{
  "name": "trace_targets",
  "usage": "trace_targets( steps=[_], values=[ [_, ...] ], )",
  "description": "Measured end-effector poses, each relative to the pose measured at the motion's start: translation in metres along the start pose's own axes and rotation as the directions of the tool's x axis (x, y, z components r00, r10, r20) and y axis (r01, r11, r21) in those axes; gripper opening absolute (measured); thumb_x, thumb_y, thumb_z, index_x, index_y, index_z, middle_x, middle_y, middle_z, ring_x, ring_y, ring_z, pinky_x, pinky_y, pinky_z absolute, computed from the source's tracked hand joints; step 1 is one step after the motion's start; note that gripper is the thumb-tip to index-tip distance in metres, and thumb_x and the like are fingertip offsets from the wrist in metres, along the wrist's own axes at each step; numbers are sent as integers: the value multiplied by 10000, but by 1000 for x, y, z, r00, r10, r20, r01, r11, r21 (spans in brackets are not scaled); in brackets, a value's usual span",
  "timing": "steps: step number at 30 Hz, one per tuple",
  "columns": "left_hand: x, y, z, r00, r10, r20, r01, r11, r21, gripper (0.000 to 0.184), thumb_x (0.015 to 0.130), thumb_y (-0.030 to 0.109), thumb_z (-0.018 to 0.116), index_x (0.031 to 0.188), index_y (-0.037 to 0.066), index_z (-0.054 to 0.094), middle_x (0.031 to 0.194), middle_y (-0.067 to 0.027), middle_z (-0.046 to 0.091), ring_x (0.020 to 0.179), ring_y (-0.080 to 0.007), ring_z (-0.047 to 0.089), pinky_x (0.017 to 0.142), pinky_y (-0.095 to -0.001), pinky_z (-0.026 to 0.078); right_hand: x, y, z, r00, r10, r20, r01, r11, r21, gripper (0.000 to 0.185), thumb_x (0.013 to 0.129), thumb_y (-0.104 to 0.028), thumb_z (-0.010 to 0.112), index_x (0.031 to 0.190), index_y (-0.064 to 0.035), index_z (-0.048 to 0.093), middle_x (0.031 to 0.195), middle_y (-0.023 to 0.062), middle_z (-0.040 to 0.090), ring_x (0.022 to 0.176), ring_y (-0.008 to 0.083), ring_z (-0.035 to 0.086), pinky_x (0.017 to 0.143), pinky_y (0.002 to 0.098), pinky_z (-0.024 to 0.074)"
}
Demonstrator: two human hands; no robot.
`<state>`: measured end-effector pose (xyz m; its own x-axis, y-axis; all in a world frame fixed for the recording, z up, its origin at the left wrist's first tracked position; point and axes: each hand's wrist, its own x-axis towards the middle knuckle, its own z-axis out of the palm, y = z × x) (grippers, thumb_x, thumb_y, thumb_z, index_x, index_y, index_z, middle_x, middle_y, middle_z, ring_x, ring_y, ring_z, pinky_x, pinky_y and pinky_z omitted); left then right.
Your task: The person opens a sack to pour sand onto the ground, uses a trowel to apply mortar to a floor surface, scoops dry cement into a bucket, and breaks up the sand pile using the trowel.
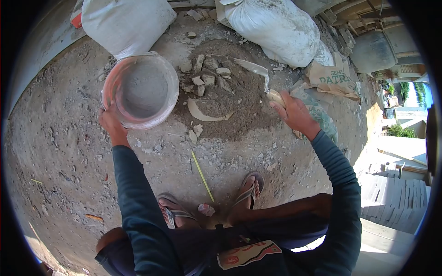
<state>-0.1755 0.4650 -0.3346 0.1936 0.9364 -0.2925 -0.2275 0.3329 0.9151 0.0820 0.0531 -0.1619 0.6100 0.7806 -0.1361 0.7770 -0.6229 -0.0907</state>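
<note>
My left hand (112,120) is closed on the near left rim of a round reddish bucket (171,92), whose inside is coated with grey residue. In my right hand (297,112) is the wooden handle of a trowel (252,67), its metal blade pointing left over a heap of dark sand (248,103). Broken grey-white chunks (208,79) lie on top of that heap, just right of the bucket. A curved pale piece (201,112) rests in the sand on the near side.
White sacks (276,27) stand beyond the heap, and another white sack (124,23) is behind the bucket. A torn brown paper bag (334,80) lies at right. A thin yellow strip (202,176) is on the gritty ground before my sandalled feet (248,191).
</note>
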Motion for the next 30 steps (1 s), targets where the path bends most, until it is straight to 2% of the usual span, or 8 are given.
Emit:
trace_targets(
  steps=[2, 4, 8, 10, 16, 22, 24, 30],
  values=[
    [-1, 3, 3, 1000, 7, -2, -7, 1000, -10, 175, 843, 27, 566, 1012, -7, 595, 956, -100, 618, 839, -210, 593, 775, -364, 472, 9, 26, 61, 1000, -24, 5, 24, 999, -31, 473, 928, -441, 527, 1093, 3, 517, 752, 249, 621, 724, 431, 607, 679, 480, 479],
    [-2, 3, 3, 999, 3, -42, -1, 1000, 30, 148, 846, 25, 569, 989, -3, 594, 952, -94, 619, 827, -202, 592, 772, -357, 470, 27, 35, 105, 981, 56, 187, -34, 993, -116, 473, 927, -445, 519, 1055, 10, 544, 748, 273, 618, 756, 445, 611, 705, 505, 481],
    [2, -5, -5, 999, -6, -44, 8, 999, 43, 139, 848, 22, 571, 984, -5, 591, 951, -91, 619, 816, -195, 586, 764, -346, 466, 36, 36, 96, 966, 94, 240, -100, 995, 14, 473, 918, -454, 525, 1014, 6, 578, 748, 268, 623, 765, 439, 618, 704, 512, 477],
    [5, -4, -4, 1000, 6, 30, -7, 1000, 26, 261, 848, 49, 590, 1097, -26, 570, 1032, -142, 611, 877, -252, 617, 789, -389, 484, 42, 22, 54, 925, 56, 376, -89, 993, 73, 471, 915, -454, 532, 975, 7, 601, 745, 255, 625, 762, 435, 618, 687, 513, 472],
    [-2, 5, 2, 1000, -20, -14, 21, 999, 29, 176, 855, 19, 561, 1025, -16, 592, 976, -113, 624, 853, -213, 607, 775, -361, 483, 20, -20, -24, 1000, -31, -7, 30, 998, -55, 456, 916, -447, 533, 1041, -8, 549, 730, 243, 624, 714, 440, 611, 636, 516, 469],
    [0, 2, 3, 999, -15, -36, 16, 999, 38, 183, 863, 19, 569, 1039, -27, 593, 987, -119, 625, 868, -214, 609, 780, -368, 485, 47, -20, 85, 987, -64, 146, 71, 996, -45, 365, 930, -392, 516, 983, -31, 521, 704, 242, 610, 704, 427, 623, 601, 518, 489],
    [18, -6, -4, 1000, -6, -21, 7, 999, 51, 176, 865, 18, 570, 1033, -27, 594, 984, -117, 624, 863, -212, 607, 774, -366, 485, 57, -22, 102, 981, 17, 191, -21, 1000, 20, 372, 925, -383, 520, 987, -16, 543, 757, 242, 624, 740, 425, 624, 651, 510, 493],
    [3, 0, -1, 999, 18, -50, -15, 997, 75, 280, 851, 44, 589, 1110, -56, 554, 1003, -138, 608, 857, -247, 612, 769, -377, 485, 60, -26, 25, 946, 18, 323, -51, 994, 94, 431, 916, -411, 535, 968, 14, 588, 839, 248, 628, 820, 433, 605, 745, 486, 464]
  ],
)
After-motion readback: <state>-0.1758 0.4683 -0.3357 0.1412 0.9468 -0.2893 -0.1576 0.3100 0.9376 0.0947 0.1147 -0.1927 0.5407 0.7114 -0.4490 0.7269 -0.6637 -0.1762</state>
